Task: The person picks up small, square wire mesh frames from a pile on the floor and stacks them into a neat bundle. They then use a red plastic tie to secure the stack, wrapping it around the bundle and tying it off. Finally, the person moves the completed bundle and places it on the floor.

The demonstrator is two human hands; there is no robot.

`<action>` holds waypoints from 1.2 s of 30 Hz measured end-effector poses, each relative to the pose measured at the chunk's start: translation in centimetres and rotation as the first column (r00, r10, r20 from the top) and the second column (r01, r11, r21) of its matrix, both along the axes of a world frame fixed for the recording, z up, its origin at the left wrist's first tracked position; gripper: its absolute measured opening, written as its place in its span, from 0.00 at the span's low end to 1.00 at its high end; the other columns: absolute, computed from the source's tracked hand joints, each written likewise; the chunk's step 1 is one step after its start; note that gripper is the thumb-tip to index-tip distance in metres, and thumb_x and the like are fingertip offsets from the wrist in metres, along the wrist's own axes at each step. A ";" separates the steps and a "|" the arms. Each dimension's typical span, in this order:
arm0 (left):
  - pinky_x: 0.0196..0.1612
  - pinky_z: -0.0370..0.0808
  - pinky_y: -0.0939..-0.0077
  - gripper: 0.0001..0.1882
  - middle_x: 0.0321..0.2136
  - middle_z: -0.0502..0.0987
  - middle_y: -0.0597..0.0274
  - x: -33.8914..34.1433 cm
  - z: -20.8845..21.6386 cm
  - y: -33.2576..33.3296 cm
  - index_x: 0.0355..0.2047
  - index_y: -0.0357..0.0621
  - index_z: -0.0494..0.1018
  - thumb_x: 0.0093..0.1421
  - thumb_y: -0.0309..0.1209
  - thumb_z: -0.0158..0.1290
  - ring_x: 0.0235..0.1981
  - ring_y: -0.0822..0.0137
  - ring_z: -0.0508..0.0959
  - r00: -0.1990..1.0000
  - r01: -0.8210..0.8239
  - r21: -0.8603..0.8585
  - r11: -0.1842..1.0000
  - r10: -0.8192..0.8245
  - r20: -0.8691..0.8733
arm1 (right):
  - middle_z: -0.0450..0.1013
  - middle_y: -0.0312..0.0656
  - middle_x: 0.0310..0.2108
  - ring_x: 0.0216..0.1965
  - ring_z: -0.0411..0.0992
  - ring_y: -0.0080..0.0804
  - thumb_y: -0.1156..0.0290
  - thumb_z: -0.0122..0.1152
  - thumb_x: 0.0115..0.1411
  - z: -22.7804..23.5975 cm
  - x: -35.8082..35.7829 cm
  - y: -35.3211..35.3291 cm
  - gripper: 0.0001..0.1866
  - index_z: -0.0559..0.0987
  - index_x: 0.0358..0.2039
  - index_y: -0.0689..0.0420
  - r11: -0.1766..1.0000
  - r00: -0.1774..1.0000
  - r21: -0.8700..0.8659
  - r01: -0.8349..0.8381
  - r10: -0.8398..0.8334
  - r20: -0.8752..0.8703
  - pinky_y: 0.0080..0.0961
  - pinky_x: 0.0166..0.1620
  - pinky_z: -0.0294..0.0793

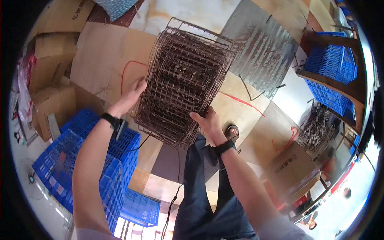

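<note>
A tall stack of dark brown wire racks (186, 76) sits in front of me above the tiled floor, its rectangular frames nested closely with many small prongs. My left hand (134, 92) grips the stack's left side, and its fingertips are partly hidden behind the wires. At the near right corner my right hand (209, 123) has its thumb over the edge, with the other fingers mostly out of sight. Red string (244, 104) runs out from both sides of the stack. Whether the stack rests on the floor or is raised, I cannot tell.
Blue plastic crates (56, 160) stand at the left beside open cardboard boxes (54, 104). A grey metal-looking sheet (260, 44) lies at the far right. Further right are a wooden rack (332, 80) with blue crates, a pile of metal pieces (317, 126) and a cardboard box (294, 168).
</note>
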State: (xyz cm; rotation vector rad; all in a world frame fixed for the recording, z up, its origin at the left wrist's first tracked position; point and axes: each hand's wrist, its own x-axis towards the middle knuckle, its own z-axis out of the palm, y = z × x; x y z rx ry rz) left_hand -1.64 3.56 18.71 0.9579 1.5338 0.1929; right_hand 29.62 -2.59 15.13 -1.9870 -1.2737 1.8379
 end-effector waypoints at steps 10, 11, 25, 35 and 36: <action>0.67 0.47 0.51 0.66 0.64 0.43 0.27 7.9 0.9 -2.5 0.64 0.24 0.38 0.44 0.61 0.62 0.67 0.38 0.44 0.803 0.141 0.378 0.915 0.118 -0.584 | 0.75 0.60 0.39 0.44 0.75 0.52 0.48 0.67 0.50 0.2 -0.4 -0.9 0.37 0.69 0.45 0.71 0.998 0.996 0.009 0.070 -0.069 -0.055 0.38 0.46 0.73; 0.67 0.46 0.50 0.68 0.64 0.42 0.28 8.6 0.9 -2.7 0.64 0.24 0.38 0.42 0.62 0.63 0.67 0.38 0.43 0.756 0.193 0.417 0.888 0.137 -0.641 | 0.75 0.60 0.39 0.44 0.75 0.52 0.48 0.67 0.50 0.3 -0.3 -0.8 0.37 0.69 0.45 0.71 0.998 0.996 -0.005 0.070 -0.070 -0.051 0.38 0.45 0.73; 0.64 0.45 0.38 0.74 0.65 0.37 0.29 12.7 -3.5 -5.1 0.66 0.32 0.40 0.33 0.74 0.56 0.67 0.33 0.37 0.566 0.567 0.367 0.738 -0.026 -0.824 | 0.74 0.64 0.37 0.42 0.74 0.59 0.49 0.68 0.47 -1.4 -0.1 1.1 0.40 0.68 0.48 0.71 0.992 0.997 0.107 0.071 -0.067 -0.047 0.42 0.45 0.75; 0.64 0.47 0.37 0.74 0.65 0.33 0.30 14.1 -6.7 -5.1 0.66 0.35 0.36 0.32 0.71 0.60 0.67 0.32 0.36 0.585 0.572 0.416 0.707 0.004 -0.811 | 0.77 0.51 0.40 0.41 0.76 0.44 0.60 0.61 0.57 -18.1 18.7 -0.5 0.19 0.77 0.42 0.62 0.989 0.960 0.086 -0.120 0.093 0.264 0.34 0.42 0.76; 0.64 0.47 0.37 0.75 0.65 0.33 0.30 13.8 -6.7 -5.2 0.66 0.35 0.36 0.32 0.70 0.61 0.67 0.32 0.36 0.570 0.579 0.393 0.715 -0.010 -0.821 | 0.75 0.53 0.43 0.44 0.75 0.45 0.57 0.63 0.55 -20.7 20.6 -0.3 0.22 0.77 0.44 0.60 0.964 0.881 0.093 -0.251 0.188 0.434 0.37 0.44 0.75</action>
